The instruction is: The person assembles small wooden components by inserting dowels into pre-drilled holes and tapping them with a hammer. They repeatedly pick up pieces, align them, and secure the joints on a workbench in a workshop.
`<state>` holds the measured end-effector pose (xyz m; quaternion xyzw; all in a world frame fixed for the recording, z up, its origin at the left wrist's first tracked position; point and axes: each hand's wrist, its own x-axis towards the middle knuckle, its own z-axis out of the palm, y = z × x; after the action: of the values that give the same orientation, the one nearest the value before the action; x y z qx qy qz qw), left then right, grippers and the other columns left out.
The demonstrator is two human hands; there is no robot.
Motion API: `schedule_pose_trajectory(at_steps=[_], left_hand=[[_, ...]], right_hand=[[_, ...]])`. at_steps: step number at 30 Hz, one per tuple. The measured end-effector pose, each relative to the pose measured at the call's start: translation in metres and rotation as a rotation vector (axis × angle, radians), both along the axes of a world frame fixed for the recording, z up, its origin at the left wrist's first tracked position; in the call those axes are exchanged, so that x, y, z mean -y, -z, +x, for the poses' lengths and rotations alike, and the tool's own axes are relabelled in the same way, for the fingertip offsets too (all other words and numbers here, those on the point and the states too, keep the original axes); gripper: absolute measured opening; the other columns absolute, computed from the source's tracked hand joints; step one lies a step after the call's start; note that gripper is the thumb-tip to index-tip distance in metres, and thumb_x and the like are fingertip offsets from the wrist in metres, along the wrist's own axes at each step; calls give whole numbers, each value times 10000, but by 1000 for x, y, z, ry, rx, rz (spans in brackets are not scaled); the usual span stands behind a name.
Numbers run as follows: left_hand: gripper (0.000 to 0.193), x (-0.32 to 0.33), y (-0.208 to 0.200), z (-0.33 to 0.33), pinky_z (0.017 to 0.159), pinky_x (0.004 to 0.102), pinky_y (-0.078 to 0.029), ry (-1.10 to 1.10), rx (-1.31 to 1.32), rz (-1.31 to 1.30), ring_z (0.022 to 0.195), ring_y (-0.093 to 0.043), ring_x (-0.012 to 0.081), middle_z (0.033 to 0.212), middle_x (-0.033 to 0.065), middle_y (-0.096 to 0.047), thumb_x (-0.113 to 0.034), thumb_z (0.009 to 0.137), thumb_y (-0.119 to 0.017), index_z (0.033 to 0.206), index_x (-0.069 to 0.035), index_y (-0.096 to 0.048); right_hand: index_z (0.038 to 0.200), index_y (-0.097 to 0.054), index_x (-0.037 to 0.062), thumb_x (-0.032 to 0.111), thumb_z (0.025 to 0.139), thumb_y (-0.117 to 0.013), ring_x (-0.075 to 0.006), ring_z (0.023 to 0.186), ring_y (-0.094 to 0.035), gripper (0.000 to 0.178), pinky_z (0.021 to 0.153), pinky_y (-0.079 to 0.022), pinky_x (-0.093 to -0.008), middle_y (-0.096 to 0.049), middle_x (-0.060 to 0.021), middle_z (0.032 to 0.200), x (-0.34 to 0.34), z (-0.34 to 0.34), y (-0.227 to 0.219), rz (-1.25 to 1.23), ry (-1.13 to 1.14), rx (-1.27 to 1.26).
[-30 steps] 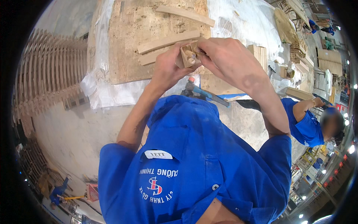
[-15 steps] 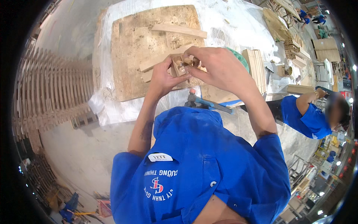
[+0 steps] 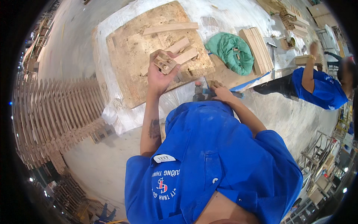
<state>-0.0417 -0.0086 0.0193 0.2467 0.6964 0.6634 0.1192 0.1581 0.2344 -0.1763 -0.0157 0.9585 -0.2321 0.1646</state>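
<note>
My left hand [image 3: 159,76] holds up a small wooden block [image 3: 165,62] with several round holes in its face, the fingers wrapped round its sides. Behind it, wooden strips [image 3: 185,56] lie on a worn plywood board [image 3: 128,71]; a longer strip [image 3: 170,28] lies farther back. My right hand [image 3: 221,92] is at the near edge of the bench, its fingers curled; what they grip, if anything, is hidden. Right beside it, a blue and dark tool [image 3: 202,94] with a reddish end sits at the bench edge, partly covered by the hand and my shirt.
A crumpled green bag [image 3: 228,48] lies right of the board, beside a stack of wooden strips [image 3: 257,50]. A co-worker in a blue shirt [image 3: 317,87] stands at the right. Rows of upright wooden slats [image 3: 61,115] fill the left side.
My right hand has let go of the holed block and moved down to the bench edge by the blue tool. My left hand now holds the block alone. The green bag has come into fuller view.
</note>
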Motion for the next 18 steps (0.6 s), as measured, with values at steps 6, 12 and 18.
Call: schedule_pose_trajectory(at_steps=[6, 12, 18], left_hand=[[639, -2, -8, -4, 1010, 364, -488, 59, 8, 70, 1177, -605, 211, 1202, 113, -590, 108, 808, -735, 1333, -29, -398], [655, -1, 4, 0, 1014, 365, -481, 50, -77, 107, 1140, -607, 205, 1171, 116, -609, 77, 807, -760, 1344, -34, -401], [652, -2, 10, 5, 999, 362, -484, 77, -21, 92, 1099, -602, 192, 1116, 93, -607, 18, 800, -788, 1319, -39, -396]], right_hand=[[1226, -593, 15, 136, 843, -654, -416, 1126, -617, 407, 941, -522, -487, -618, -219, 1177, 5, -1, 12, 97, -33, -69], [1187, -571, -1, 200, 919, -621, -434, 908, -677, 338, 794, -559, -529, -583, -226, 1166, 16, 0, -19, 31, 126, -8], [1194, -572, -26, 248, 979, -602, -487, 966, -647, 350, 812, -517, -542, -599, -276, 1178, 23, -4, -125, -267, 363, -121]])
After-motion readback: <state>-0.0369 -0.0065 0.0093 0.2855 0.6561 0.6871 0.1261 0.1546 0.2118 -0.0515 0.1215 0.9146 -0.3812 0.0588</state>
